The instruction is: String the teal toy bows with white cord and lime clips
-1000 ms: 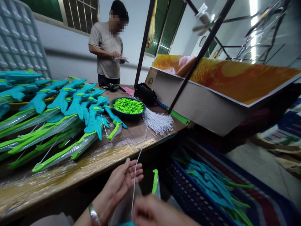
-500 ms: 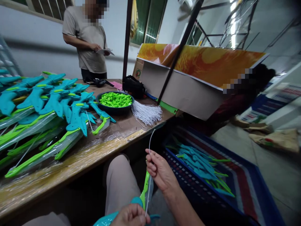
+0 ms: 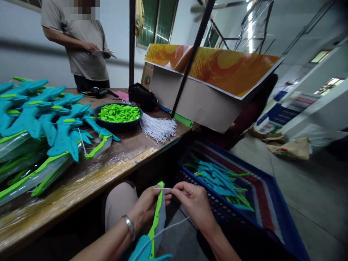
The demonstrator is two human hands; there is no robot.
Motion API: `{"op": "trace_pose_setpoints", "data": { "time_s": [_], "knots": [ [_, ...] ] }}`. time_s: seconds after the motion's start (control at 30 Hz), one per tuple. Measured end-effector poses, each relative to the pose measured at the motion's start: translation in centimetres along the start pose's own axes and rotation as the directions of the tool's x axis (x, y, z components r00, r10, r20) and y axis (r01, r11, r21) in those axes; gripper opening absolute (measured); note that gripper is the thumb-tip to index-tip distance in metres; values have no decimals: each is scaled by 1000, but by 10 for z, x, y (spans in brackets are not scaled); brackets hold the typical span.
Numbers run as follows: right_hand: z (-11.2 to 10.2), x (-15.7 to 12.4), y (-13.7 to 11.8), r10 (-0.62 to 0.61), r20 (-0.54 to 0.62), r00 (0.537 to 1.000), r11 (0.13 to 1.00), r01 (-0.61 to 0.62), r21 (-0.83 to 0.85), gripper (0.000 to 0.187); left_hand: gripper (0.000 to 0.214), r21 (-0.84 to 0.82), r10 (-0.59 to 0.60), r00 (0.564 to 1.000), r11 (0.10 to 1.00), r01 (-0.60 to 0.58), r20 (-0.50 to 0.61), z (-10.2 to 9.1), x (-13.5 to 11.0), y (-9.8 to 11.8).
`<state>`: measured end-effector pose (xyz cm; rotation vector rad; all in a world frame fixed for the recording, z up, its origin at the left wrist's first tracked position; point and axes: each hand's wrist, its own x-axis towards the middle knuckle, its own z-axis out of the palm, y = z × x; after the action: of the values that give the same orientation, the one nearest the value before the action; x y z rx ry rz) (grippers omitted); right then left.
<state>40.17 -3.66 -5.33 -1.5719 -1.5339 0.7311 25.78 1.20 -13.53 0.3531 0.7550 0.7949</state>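
Observation:
Between my hands is a toy-like piece with a green plastic strip, a clear film and a teal body. My left hand, with a metal bracelet at the wrist, is closed round the strip near its tip. A thin white cord runs up from the teal body in a loose curve. My right hand pinches the cord's end, which lies across the green tip; whether it passes through a hole there I cannot tell.
Similar teal pieces are heaped on the table. A dark bowl holds small green parts, beside a bundle of white cords. At right, more pieces lie in a blue crate. A person stands beyond the table holding papers.
My left hand has moved up from the teal body to the green tip. My right hand has brought the cord's end down to that tip. The view has shifted right.

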Motion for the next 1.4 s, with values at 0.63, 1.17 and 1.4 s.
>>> {"op": "trace_pose_setpoints", "data": {
  "time_s": [0.63, 1.17, 1.4],
  "knots": [
    [18, 0, 8, -166, 145, 975, 933, 203, -297, 16, 55, 57, 257, 965, 965, -255, -46, 18, -25, 10],
    [21, 3, -8, -257, 29, 966, 932, 255, -259, 14, 43, 49, 227, 969, 971, -233, 99, 17, -33, 7],
    [17, 7, -7, -214, 36, 976, 941, 216, -262, 16, 47, 80, 244, 966, 965, -251, 88, 16, -34, 4]
  ]
}}
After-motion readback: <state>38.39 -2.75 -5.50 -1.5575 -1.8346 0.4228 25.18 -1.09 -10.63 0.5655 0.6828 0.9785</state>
